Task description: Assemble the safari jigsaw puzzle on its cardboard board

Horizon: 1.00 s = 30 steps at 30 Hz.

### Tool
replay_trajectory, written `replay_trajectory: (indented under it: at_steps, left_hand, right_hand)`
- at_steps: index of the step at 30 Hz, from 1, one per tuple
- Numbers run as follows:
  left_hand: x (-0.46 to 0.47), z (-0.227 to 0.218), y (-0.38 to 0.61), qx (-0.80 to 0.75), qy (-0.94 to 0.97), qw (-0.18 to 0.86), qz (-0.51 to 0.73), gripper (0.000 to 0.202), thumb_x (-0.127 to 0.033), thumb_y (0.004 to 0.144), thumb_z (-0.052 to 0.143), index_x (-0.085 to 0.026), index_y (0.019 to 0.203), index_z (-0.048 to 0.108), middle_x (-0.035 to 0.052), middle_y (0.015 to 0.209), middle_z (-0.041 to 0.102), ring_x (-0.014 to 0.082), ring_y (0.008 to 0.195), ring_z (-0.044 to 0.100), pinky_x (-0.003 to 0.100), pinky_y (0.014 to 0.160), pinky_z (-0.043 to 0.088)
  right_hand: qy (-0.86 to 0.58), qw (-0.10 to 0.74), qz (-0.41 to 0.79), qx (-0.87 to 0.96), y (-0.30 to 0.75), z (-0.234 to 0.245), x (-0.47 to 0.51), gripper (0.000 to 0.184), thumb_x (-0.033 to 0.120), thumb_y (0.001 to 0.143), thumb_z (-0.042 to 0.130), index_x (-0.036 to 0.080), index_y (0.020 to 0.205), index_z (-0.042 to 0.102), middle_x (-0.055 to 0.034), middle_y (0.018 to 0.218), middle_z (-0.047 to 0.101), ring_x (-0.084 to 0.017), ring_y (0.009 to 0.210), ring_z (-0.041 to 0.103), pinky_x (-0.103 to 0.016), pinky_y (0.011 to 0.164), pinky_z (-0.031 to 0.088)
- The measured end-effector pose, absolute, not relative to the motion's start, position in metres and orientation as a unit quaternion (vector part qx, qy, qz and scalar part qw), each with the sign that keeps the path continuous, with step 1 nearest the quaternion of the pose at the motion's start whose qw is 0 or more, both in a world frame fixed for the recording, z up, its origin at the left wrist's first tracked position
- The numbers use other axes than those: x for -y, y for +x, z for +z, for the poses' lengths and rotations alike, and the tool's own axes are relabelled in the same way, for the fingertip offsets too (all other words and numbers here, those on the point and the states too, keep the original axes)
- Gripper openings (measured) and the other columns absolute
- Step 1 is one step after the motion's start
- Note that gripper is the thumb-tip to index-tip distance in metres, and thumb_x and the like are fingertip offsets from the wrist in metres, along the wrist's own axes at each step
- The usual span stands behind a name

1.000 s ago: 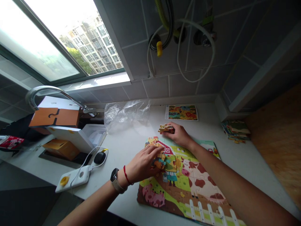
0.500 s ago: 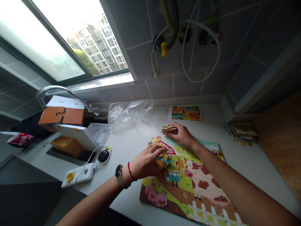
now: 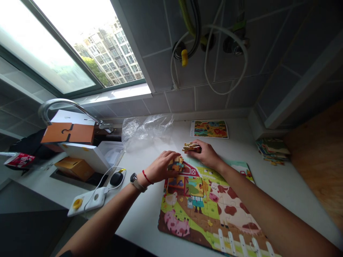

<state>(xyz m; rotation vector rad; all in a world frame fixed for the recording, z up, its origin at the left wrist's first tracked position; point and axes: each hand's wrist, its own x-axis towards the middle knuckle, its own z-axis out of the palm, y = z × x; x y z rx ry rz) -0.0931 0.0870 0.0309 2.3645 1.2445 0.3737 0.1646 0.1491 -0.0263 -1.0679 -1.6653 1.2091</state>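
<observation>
A farm jigsaw puzzle (image 3: 214,210) with a cow, a pig and a red barn lies assembled on the white counter (image 3: 150,200). My left hand (image 3: 162,166), with a watch and a red string at the wrist, pinches a puzzle piece (image 3: 177,165) at the puzzle's top left corner. Beyond the puzzle's upper edge, my right hand (image 3: 205,153) is closed on a small stack of puzzle pieces (image 3: 191,147) resting on the counter.
A crumpled clear plastic bag (image 3: 146,130) and a picture card (image 3: 210,128) lie near the tiled wall. Another pile of pieces (image 3: 272,150) sits at the right. An orange and white puzzle box (image 3: 68,134), a faucet (image 3: 61,105) and a white charger (image 3: 88,201) stand left.
My left hand has lifted a piece off the puzzle's upper left part and moved it up toward the top left corner. My right hand stays on the stack.
</observation>
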Motion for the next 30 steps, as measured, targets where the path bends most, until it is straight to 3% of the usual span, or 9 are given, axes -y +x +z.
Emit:
replay_trajectory:
  at_steps: [5,11,18,24,27,30]
  left_hand:
    - [-0.089,0.024,-0.101,-0.444,0.858,0.225,0.128,0.076,-0.034,0.085,0.084,-0.023,0.15,0.046,0.0153,0.148,0.057,0.0339,0.135,0.056,0.053,0.115,0.05]
    - [-0.093,0.022,-0.102,-0.45,0.856,0.218,0.134,0.063,-0.03,0.085,0.08,-0.022,0.141,0.052,0.013,0.131,0.065,0.0302,0.117,0.065,0.048,0.102,0.057]
    - [-0.098,0.021,-0.102,-0.438,0.866,0.19,0.147,0.065,-0.02,0.077,0.081,-0.021,0.137,0.055,0.0128,0.132,0.067,0.0306,0.117,0.066,0.048,0.102,0.058]
    - [-0.074,0.05,-0.082,-0.402,0.864,0.218,0.212,0.06,-0.025,0.082,0.078,-0.023,0.138,0.056,0.0109,0.132,0.067,0.0267,0.118,0.066,0.042,0.102,0.058]
    - [-0.055,0.052,-0.057,-0.372,0.872,0.253,0.194,0.065,-0.025,0.082,0.079,-0.024,0.141,0.054,0.0112,0.135,0.065,0.0274,0.121,0.064,0.042,0.105,0.056]
    - [-0.041,0.041,-0.035,-0.369,0.886,0.243,0.141,0.08,-0.025,0.078,0.083,-0.023,0.149,0.046,0.0129,0.133,0.064,0.0316,0.121,0.062,0.048,0.106,0.055]
  right_hand:
    - [-0.419,0.4,0.486,0.654,0.165,-0.03,-0.15,0.035,0.045,0.076,0.085,0.023,0.098,0.069,-0.0062,0.094,0.082,-0.026,0.084,0.076,-0.038,0.08,0.058]
    - [-0.417,0.408,0.479,0.655,0.164,-0.033,-0.151,0.035,0.045,0.077,0.085,0.023,0.098,0.07,-0.0061,0.093,0.082,-0.025,0.083,0.076,-0.038,0.079,0.059]
    - [-0.421,0.404,0.485,0.651,0.164,-0.028,-0.15,0.034,0.045,0.075,0.085,0.023,0.096,0.069,-0.0055,0.091,0.081,-0.025,0.082,0.075,-0.037,0.077,0.057]
    - [-0.428,0.397,0.487,0.65,0.163,-0.028,-0.149,0.035,0.046,0.076,0.085,0.023,0.095,0.067,-0.0047,0.09,0.08,-0.025,0.081,0.074,-0.037,0.077,0.056]
    - [-0.429,0.4,0.484,0.65,0.163,-0.028,-0.149,0.035,0.046,0.076,0.085,0.024,0.095,0.066,-0.0039,0.088,0.08,-0.025,0.081,0.074,-0.036,0.076,0.056]
    - [-0.433,0.401,0.475,0.653,0.163,-0.028,-0.149,0.035,0.045,0.075,0.084,0.023,0.095,0.066,-0.0032,0.085,0.079,-0.024,0.079,0.073,-0.036,0.075,0.056]
